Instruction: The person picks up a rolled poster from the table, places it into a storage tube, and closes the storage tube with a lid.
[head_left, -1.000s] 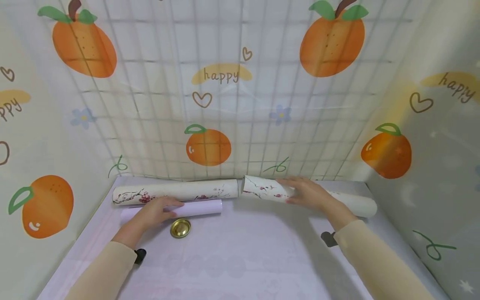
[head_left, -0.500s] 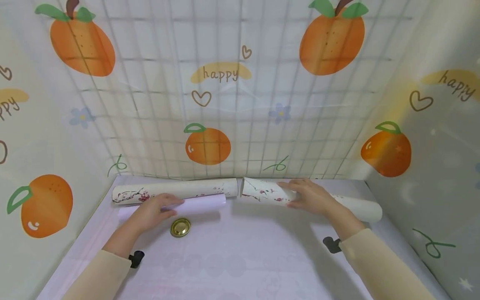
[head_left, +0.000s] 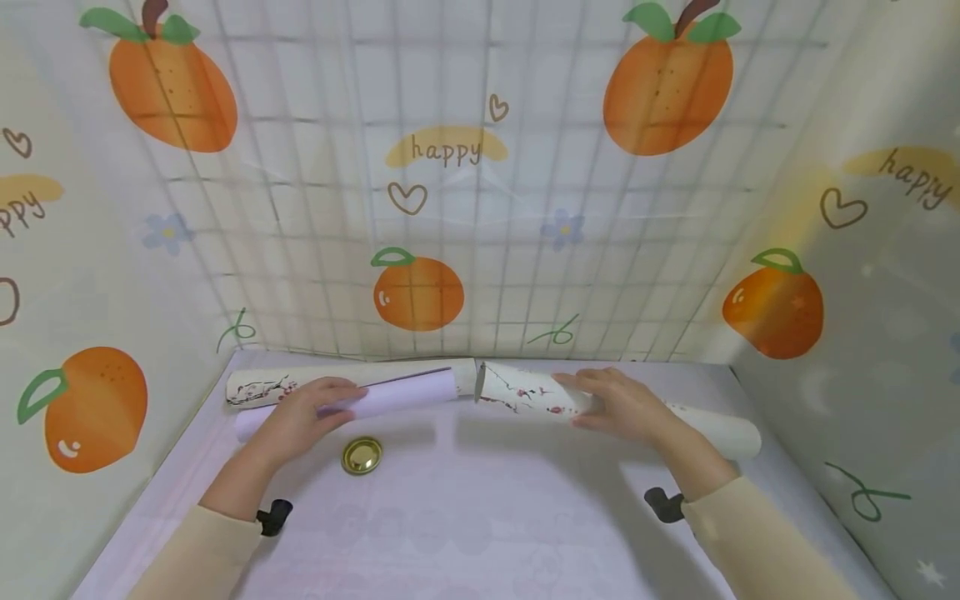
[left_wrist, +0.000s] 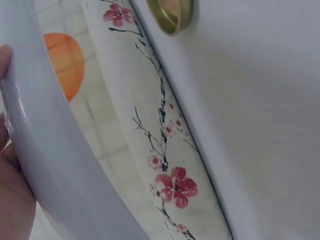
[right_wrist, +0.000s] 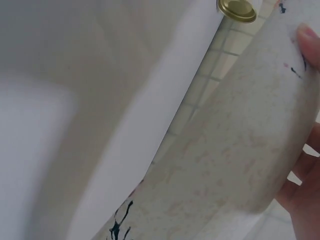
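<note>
My left hand [head_left: 303,421] grips a smooth lavender paper roll [head_left: 408,395], thumb on the near side and fingers over the top. The roll's right end is raised and overlaps the back-left blossom-printed paper roll [head_left: 258,388] in the head view. Held in my right hand [head_left: 626,404] is a second blossom-printed paper roll [head_left: 517,390], its hollow left end showing. The right wrist view has fingers on this white roll [right_wrist: 225,135], while the left wrist view catches the lavender roll [left_wrist: 70,150] beside the lying printed one [left_wrist: 135,115].
A small round gold-coloured dish or lid [head_left: 362,456] lies on the pale table [head_left: 465,517], just in front of the lavender roll. Behind the table hangs a curtain [head_left: 495,267] with orange prints over a wire grid. Similar cloth closes in both sides.
The lavender roll's right end has risen off the table, now in front of the back-left roll. My right hand has drawn the other printed roll slightly toward me. The gold piece stays put.
</note>
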